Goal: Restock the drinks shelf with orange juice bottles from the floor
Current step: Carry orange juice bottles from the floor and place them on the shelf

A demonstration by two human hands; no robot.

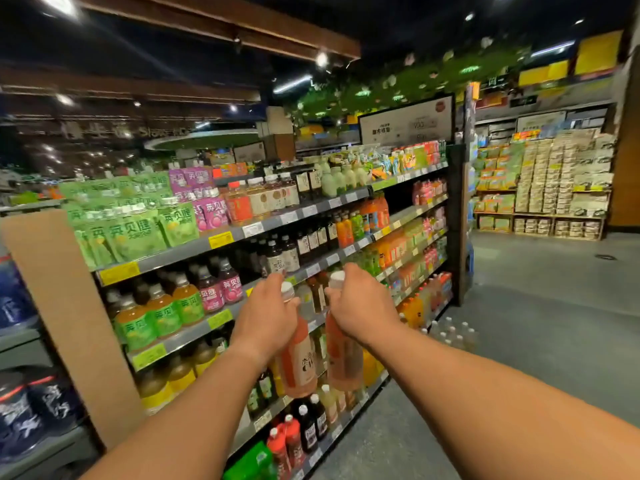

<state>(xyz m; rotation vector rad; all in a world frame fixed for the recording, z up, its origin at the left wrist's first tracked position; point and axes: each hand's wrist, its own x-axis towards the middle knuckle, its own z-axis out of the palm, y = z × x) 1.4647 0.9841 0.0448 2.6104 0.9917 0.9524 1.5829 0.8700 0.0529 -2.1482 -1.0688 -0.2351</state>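
I hold two orange juice bottles by their necks, hanging in front of the drinks shelf [194, 332]. My left hand [265, 315] grips the left bottle [298, 362], which has a white cap and an orange label. My right hand [360, 306] grips the right bottle [344, 362], also white-capped. Both bottles hang at about the height of the third and fourth shelf levels, close to the shelf front and almost touching each other.
The shelf unit holds green pouches [138, 233], dark tea bottles [287, 254] and green-labelled juice bottles [162, 313]. A brown end panel [69, 306] stands at the left. Clear bottles [450, 336] sit on the grey floor by the shelf. Stacked boxes [547, 188] fill the far right.
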